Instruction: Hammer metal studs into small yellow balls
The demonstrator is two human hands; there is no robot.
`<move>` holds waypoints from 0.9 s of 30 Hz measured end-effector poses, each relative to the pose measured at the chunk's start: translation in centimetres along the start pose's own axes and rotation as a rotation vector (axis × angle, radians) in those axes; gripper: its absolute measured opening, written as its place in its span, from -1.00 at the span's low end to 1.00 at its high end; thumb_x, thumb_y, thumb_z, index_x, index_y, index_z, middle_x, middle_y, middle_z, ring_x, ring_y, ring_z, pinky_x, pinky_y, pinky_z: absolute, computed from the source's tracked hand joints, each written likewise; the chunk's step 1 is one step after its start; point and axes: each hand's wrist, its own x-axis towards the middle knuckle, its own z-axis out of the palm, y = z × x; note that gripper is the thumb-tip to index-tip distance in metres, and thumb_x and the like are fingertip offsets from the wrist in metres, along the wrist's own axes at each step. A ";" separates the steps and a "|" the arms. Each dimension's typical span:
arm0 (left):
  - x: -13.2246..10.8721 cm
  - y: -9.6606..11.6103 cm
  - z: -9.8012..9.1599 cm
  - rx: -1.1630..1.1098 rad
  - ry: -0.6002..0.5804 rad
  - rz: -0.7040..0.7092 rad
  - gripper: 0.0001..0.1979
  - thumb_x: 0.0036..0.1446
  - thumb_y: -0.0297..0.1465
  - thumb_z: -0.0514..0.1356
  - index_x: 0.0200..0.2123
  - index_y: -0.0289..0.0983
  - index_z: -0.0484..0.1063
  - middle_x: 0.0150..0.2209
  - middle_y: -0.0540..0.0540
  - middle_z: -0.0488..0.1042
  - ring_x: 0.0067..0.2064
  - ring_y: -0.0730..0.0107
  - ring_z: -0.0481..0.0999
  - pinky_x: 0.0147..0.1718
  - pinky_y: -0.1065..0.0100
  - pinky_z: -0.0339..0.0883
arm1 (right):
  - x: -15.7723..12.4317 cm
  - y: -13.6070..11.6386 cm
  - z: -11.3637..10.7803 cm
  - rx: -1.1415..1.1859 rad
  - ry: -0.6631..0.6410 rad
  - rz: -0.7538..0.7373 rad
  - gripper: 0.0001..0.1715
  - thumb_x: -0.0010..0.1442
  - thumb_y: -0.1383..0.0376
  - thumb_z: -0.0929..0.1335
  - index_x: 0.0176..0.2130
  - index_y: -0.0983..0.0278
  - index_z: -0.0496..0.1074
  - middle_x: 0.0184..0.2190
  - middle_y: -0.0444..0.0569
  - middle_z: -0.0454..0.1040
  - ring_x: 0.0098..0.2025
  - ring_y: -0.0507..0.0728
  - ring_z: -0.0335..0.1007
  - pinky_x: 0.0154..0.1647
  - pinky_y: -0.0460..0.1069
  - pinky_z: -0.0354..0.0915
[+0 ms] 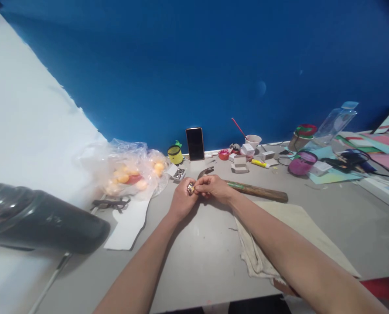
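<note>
My left hand (183, 199) is closed around a small ball studded with shiny metal pieces (190, 188), yellow showing at its edge. Against the ball's right side my right hand (212, 188) pinches with thumb and fingertips; whatever lies between them is too small to make out. Just beyond the hands stands a small open box of shiny metal tacks (179, 174). A claw hammer (260, 191) lies behind my right hand, its wooden handle pointing right and part of its head hidden by the hand.
Left are a plastic bag of orange balls (125, 176), glasses (111, 203), white paper (129, 229) and a big dark bottle (47, 218). A phone (195, 144) leans on the blue wall. Folded cloth (289, 226) lies under my right forearm. Small boxes (239, 165) and a cup (253, 140) stand behind.
</note>
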 end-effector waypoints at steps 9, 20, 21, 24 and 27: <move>0.0 0.2 0.0 0.021 -0.010 -0.007 -0.84 0.10 -0.27 0.27 -0.38 -0.22 0.40 -0.44 0.01 0.43 -0.37 0.33 0.40 -0.35 0.35 0.23 | 0.2 0.2 -0.1 0.020 0.000 0.021 -0.67 -0.16 0.20 0.63 -0.39 0.31 0.62 -0.47 -0.04 0.59 -0.54 -0.05 0.29 -0.51 -0.12 0.15; -0.1 0.0 0.2 0.044 -0.034 -0.024 -0.82 0.13 -0.26 0.26 -0.37 -0.22 0.37 -0.47 0.04 0.38 -0.41 0.37 0.34 -0.40 0.36 0.18 | 0.3 0.2 -0.1 0.004 -0.005 0.036 -0.70 -0.18 0.24 0.62 -0.41 0.32 0.61 -0.51 -0.08 0.55 -0.54 -0.07 0.27 -0.50 -0.13 0.16; -0.1 0.0 0.2 0.052 -0.035 -0.025 -0.82 0.14 -0.26 0.25 -0.37 -0.22 0.36 -0.47 0.05 0.38 -0.42 0.37 0.34 -0.40 0.36 0.18 | 0.3 0.2 -0.1 0.003 -0.007 0.039 -0.70 -0.18 0.24 0.62 -0.41 0.32 0.61 -0.51 -0.08 0.55 -0.54 -0.07 0.27 -0.50 -0.13 0.16; -0.1 0.0 0.2 0.071 -0.036 -0.023 -0.82 0.16 -0.25 0.24 -0.37 -0.22 0.36 -0.47 0.05 0.37 -0.42 0.38 0.33 -0.39 0.36 0.17 | 0.3 0.2 -0.2 0.002 -0.015 0.042 -0.71 -0.18 0.24 0.62 -0.42 0.31 0.61 -0.51 -0.08 0.55 -0.54 -0.07 0.26 -0.50 -0.13 0.15; -0.2 0.1 0.3 0.089 -0.033 -0.027 -0.83 0.16 -0.26 0.24 -0.38 -0.22 0.36 -0.48 0.06 0.37 -0.42 0.39 0.33 -0.39 0.37 0.17 | 0.2 0.0 -0.1 0.002 -0.023 0.040 -0.72 -0.19 0.24 0.62 -0.44 0.31 0.60 -0.53 -0.09 0.53 -0.54 -0.06 0.25 -0.50 -0.12 0.15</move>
